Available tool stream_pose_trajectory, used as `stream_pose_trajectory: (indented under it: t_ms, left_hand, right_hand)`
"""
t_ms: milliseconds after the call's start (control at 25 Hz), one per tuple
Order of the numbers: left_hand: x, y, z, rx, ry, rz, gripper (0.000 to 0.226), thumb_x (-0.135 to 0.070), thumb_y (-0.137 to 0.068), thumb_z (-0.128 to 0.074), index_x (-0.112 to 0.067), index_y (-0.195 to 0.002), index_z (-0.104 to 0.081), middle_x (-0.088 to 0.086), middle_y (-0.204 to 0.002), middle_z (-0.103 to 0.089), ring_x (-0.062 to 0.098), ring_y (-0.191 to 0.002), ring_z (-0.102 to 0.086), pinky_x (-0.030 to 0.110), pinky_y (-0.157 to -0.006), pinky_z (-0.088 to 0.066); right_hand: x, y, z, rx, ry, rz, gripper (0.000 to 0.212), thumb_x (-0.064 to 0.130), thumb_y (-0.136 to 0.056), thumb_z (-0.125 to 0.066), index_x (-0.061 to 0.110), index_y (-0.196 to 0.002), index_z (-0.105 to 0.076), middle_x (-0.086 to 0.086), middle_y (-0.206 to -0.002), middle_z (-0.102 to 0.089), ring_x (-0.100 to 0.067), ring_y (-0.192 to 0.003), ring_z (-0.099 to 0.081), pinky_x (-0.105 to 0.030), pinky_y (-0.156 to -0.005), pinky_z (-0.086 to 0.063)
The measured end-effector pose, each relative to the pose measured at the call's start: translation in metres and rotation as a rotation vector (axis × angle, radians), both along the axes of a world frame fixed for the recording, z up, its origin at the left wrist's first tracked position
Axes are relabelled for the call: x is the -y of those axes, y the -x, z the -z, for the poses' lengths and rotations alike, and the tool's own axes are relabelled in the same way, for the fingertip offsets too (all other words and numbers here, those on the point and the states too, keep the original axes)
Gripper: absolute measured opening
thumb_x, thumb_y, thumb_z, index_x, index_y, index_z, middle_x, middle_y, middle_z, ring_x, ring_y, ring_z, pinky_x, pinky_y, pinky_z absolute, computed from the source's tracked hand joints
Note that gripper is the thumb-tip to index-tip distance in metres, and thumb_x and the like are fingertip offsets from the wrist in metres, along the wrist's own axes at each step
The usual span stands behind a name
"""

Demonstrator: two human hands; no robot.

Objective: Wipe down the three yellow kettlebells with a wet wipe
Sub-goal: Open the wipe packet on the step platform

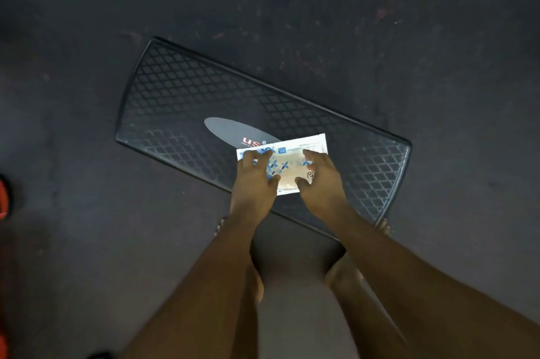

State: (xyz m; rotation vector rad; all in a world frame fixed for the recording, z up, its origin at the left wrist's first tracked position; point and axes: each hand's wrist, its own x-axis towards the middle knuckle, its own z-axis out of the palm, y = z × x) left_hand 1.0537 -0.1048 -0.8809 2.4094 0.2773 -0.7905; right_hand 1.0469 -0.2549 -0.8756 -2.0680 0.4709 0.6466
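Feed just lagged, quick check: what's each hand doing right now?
Left hand: grips the left end of the wet wipe packet.
Right hand: grips the packet's right end.

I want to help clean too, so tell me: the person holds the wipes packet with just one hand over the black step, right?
Not one hand, two. The head view shows the left hand and the right hand each gripping a side of the wipes packet, over the black step.
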Motion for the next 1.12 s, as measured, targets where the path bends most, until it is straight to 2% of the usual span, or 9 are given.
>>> stream_pose_trajectory:
  t_ms: [200,400,600,760,880,1000,1120]
  left_hand:
    - [-0.002,-0.003,0.009,0.059,-0.061,0.009,0.054,-0.016,-0.084,-0.071,-0.024,-0.133,-0.049,0.002,-0.130,-0.039,0.022,-0.122,-0.044,0.041,-0.095,-0.051]
    - [-0.003,-0.007,0.013,0.066,-0.092,0.041,0.039,-0.019,-0.081,-0.076,-0.019,-0.112,-0.052,0.004,-0.128,-0.041,0.023,-0.119,-0.047,0.043,-0.089,-0.054]
    - [-0.006,-0.009,0.016,0.107,-0.034,0.085,0.039,-0.015,-0.080,-0.077,-0.015,-0.111,-0.053,0.004,-0.129,-0.045,0.023,-0.119,-0.047,0.043,-0.088,-0.052]
    - [-0.004,-0.003,0.016,0.083,-0.040,-0.006,0.044,-0.017,-0.081,-0.076,-0.016,-0.118,-0.051,0.002,-0.123,-0.052,0.022,-0.113,-0.054,0.045,-0.086,-0.053]
    - [-0.002,-0.004,0.016,0.055,-0.067,-0.044,0.038,-0.017,-0.080,-0.077,-0.015,-0.110,-0.053,0.004,-0.116,-0.056,0.022,-0.107,-0.057,0.044,-0.083,-0.052]
    - [-0.005,-0.007,0.017,0.076,-0.043,-0.031,0.032,-0.016,-0.081,-0.076,-0.015,-0.104,-0.053,0.004,-0.117,-0.054,0.019,-0.107,-0.055,0.037,-0.082,-0.051]
    - [-0.012,-0.007,0.019,0.088,-0.041,0.009,0.025,-0.013,-0.083,-0.073,-0.015,-0.100,-0.055,0.003,-0.117,-0.053,0.019,-0.109,-0.052,0.037,-0.085,-0.050]
  right_hand:
    - [0.000,-0.005,0.011,0.008,0.017,0.037,0.060,-0.007,-0.079,-0.060,0.013,-0.135,-0.051,-0.007,-0.126,-0.047,-0.021,-0.106,-0.058,-0.025,-0.090,-0.049]
    - [0.001,-0.003,0.015,0.019,0.071,0.059,0.059,-0.007,-0.078,-0.060,0.022,-0.129,-0.055,-0.003,-0.123,-0.042,-0.022,-0.105,-0.056,-0.036,-0.093,-0.052]
    - [-0.006,-0.003,0.020,0.035,0.084,0.086,0.051,-0.005,-0.077,-0.063,0.021,-0.121,-0.061,-0.004,-0.120,-0.045,-0.025,-0.108,-0.055,-0.040,-0.091,-0.052]
    - [-0.009,0.000,0.021,0.054,0.125,0.062,0.046,-0.004,-0.077,-0.065,0.020,-0.116,-0.063,-0.005,-0.119,-0.046,-0.025,-0.110,-0.051,-0.039,-0.091,-0.051]
    - [-0.010,0.001,0.020,0.063,0.140,0.031,0.049,-0.005,-0.075,-0.064,0.020,-0.117,-0.061,-0.005,-0.119,-0.046,-0.024,-0.111,-0.049,-0.036,-0.091,-0.049]
    - [-0.009,0.003,0.019,0.057,0.139,0.009,0.053,-0.006,-0.075,-0.063,0.021,-0.120,-0.058,-0.005,-0.123,-0.045,-0.024,-0.114,-0.046,-0.030,-0.091,-0.047]
    - [-0.009,0.003,0.018,0.054,0.130,0.016,0.059,-0.006,-0.075,-0.062,0.022,-0.126,-0.053,-0.005,-0.124,-0.044,-0.024,-0.114,-0.046,-0.032,-0.092,-0.048]
